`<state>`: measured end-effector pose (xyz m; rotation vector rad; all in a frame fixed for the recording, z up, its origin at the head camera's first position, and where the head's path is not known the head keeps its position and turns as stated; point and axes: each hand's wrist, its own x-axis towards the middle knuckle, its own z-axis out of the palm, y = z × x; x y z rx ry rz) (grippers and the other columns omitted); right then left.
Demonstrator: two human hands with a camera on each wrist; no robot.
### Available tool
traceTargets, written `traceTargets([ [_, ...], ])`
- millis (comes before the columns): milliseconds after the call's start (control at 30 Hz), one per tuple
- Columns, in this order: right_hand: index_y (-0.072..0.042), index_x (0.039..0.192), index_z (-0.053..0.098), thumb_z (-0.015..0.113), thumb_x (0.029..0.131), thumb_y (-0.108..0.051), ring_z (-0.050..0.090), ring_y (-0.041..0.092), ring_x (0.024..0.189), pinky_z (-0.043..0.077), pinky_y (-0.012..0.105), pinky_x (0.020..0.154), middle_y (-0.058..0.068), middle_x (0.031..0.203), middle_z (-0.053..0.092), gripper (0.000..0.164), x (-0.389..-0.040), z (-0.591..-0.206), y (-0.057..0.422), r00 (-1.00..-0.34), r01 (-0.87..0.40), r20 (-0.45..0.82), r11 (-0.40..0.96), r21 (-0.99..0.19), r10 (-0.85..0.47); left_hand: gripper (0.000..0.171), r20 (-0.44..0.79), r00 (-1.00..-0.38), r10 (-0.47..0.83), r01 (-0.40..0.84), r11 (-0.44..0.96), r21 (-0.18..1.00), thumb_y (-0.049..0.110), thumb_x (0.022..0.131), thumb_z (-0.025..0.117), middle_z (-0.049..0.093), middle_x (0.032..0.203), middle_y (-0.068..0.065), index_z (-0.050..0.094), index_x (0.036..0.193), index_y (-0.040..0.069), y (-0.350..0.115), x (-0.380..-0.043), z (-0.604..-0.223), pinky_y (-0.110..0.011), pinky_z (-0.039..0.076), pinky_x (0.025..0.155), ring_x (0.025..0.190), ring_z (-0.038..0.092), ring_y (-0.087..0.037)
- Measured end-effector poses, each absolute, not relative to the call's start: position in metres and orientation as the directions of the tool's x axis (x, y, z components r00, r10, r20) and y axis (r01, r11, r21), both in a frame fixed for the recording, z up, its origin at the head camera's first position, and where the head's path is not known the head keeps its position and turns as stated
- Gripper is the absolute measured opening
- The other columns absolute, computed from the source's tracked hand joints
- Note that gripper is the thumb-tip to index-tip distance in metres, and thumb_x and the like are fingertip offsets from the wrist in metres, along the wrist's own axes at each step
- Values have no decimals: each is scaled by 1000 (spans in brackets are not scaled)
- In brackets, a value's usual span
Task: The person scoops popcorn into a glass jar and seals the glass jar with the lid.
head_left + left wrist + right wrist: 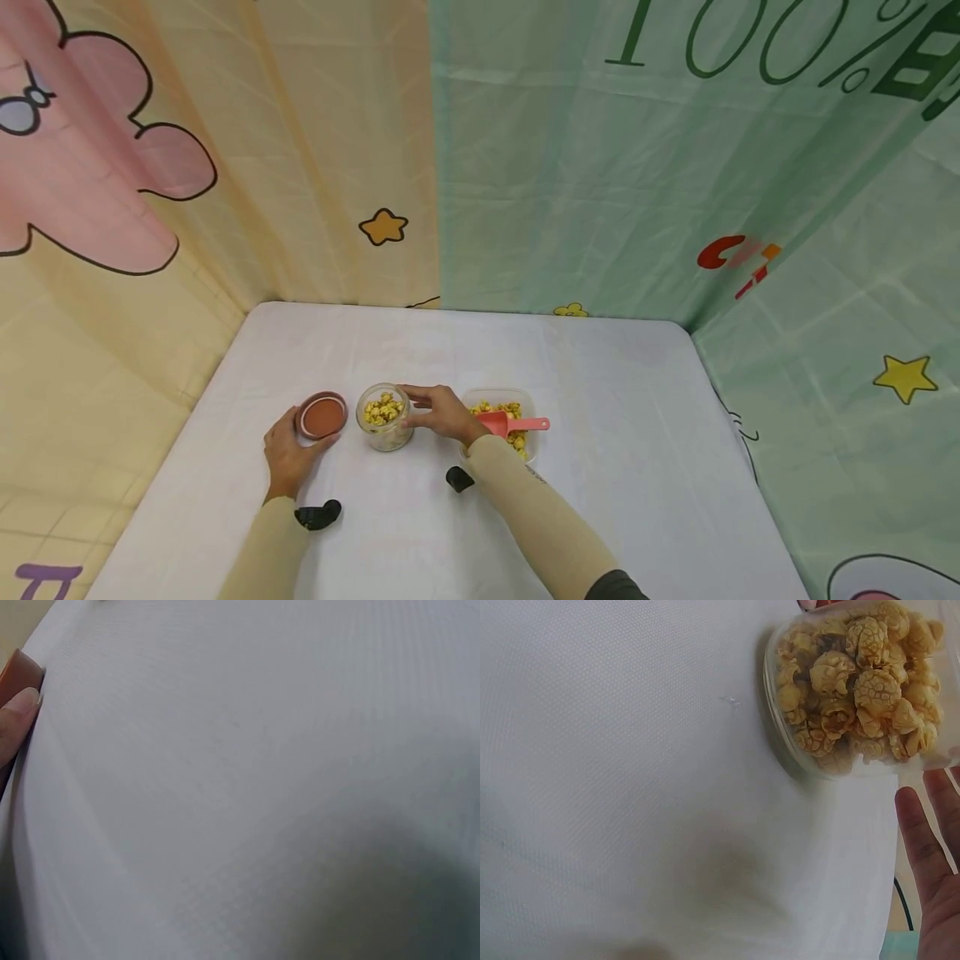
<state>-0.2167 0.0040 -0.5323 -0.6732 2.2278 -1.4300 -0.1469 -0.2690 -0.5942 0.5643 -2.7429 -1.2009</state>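
My left hand (291, 454) grips a round brown lid (322, 416) by its edges, thumb on the near right side and fingers on the left. At the left edge of the left wrist view, one fingertip and a bit of the lid (21, 673) show. To the lid's right, a clear jar (385, 439) holds yellow popcorn (383, 409) and stands upright. My right hand (444, 414) is at the jar's right side, fingers and thumb spread toward it. Its fingers (922, 840) look straight beside the jar (836, 776) in the right wrist view; firm contact cannot be made out.
Behind the right forearm sits a clear rectangular tub (498, 395) of popcorn, partly hidden. A pink scoop (517, 424) lies on top, handle pointing right. Everything stands on a white-covered table (615, 392) with printed curtains (555, 183) at its back and sides.
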Motion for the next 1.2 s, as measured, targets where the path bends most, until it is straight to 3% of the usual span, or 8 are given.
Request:
traceTargets([
  [267,-14,140,52,76,82,-14,52,16,126,44,21,100,-2,142,51,63,-216,-531,4,-803,-176,-79,362,-915,-591,91,-75,-930,-360,-296,612,733,17,76,81,33,147,-29,28,146,-5,-270,-147,-594,-62,18,112,139,15,-44],
  [467,-13,140,51,76,82,-14,51,17,127,44,22,101,-1,143,50,63,-216,-531,4,-800,-175,-82,362,-916,-595,94,-122,-930,-348,-314,572,758,21,77,81,26,150,-28,25,149,-1,-271,-144,-590,-64,18,112,141,10,-43],
  [600,-13,140,51,76,83,-14,52,16,127,44,22,101,-1,143,50,63,-215,-530,4,-799,-177,-85,368,-913,-595,98,-153,-920,-362,-331,502,799,25,76,83,22,151,-28,23,150,1,-270,-140,-588,-63,19,112,141,13,-44],
  [900,-14,141,51,74,84,-15,51,16,127,44,21,101,-1,143,50,62,-215,-530,5,-795,-178,-91,374,-910,-599,95,-144,-911,-387,-314,422,850,21,74,84,30,152,-23,28,149,4,-271,-135,-589,-56,19,115,142,21,-41],
  [1200,-11,140,52,74,84,-14,51,16,128,44,22,101,0,143,50,61,-216,-532,5,-794,-199,-64,357,-913,-605,96,-145,-923,-357,-270,330,905,25,77,83,28,155,-15,26,153,15,-263,-135,-573,-55,22,115,143,21,-37],
])
